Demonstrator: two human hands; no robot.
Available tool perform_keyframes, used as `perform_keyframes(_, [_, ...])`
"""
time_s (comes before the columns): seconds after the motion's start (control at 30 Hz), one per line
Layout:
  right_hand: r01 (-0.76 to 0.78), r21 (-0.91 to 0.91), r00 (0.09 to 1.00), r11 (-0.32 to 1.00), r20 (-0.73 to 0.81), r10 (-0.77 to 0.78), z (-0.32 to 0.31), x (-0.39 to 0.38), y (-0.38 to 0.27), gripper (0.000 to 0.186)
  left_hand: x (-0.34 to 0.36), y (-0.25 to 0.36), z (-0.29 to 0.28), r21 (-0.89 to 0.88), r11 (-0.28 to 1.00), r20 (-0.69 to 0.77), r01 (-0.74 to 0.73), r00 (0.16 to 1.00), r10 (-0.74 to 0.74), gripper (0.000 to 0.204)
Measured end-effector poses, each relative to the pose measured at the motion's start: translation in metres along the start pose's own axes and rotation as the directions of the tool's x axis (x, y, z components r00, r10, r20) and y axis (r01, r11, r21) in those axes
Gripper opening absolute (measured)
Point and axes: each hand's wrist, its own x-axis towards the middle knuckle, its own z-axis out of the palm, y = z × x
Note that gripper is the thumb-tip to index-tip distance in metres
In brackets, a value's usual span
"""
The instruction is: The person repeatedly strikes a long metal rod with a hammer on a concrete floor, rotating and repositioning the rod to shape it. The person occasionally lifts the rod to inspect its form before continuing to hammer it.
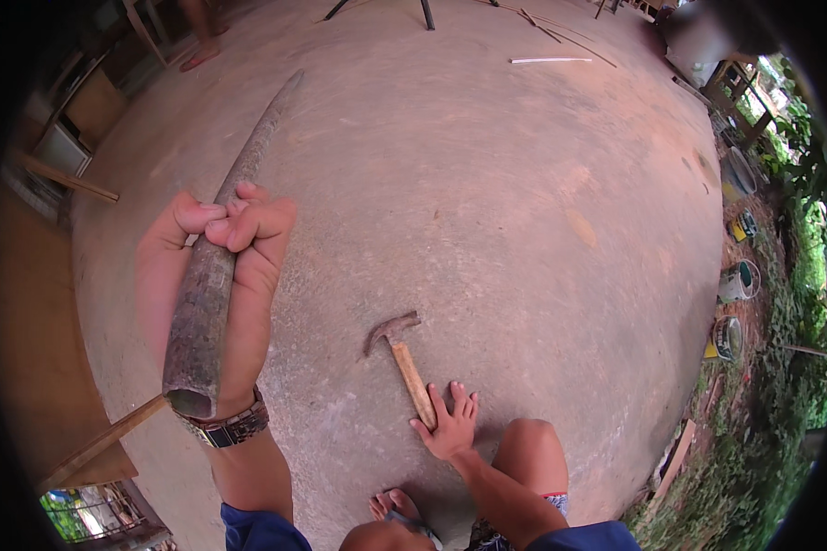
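My left hand (248,239) is raised at the left, its fingers closed around a long dark metal pipe (209,298). The pipe's near end is hollow and points back toward me; its far end narrows with distance. Low in the middle, a claw hammer (410,372) with a rusty head and wooden handle lies on the concrete floor (524,230). My right hand (453,424) rests at the handle's near end, fingers spread and the thumb on the other side. The handle's tip is partly hidden by this hand.
Several buckets (737,280) stand along the floor's right edge beside green plants (767,450). Wooden boards (28,303) and a wooden stick (106,441) are at the left. A white strip (549,61) and thin rods lie far ahead. Another person's foot (199,60) shows at the far left.
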Motion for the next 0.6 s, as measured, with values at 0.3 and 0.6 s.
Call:
perform_keyframes(0.3, [0.022, -0.013, 1.000, 1.000, -0.021, -0.022, 0.004, 0.000, 0.002, 0.083, -0.011, 0.019, -0.016, -0.429, 0.860, 0.226, 0.275, 0.955, -0.192, 0.025])
perform_keyframes(0.6, [0.032, -0.028, 0.999, 0.999, -0.016, -0.033, 0.007, -0.001, 0.002, 0.080, 0.005, -0.032, -0.021, 0.145, 0.989, -0.117, 0.005, 0.993, 0.013, 0.025])
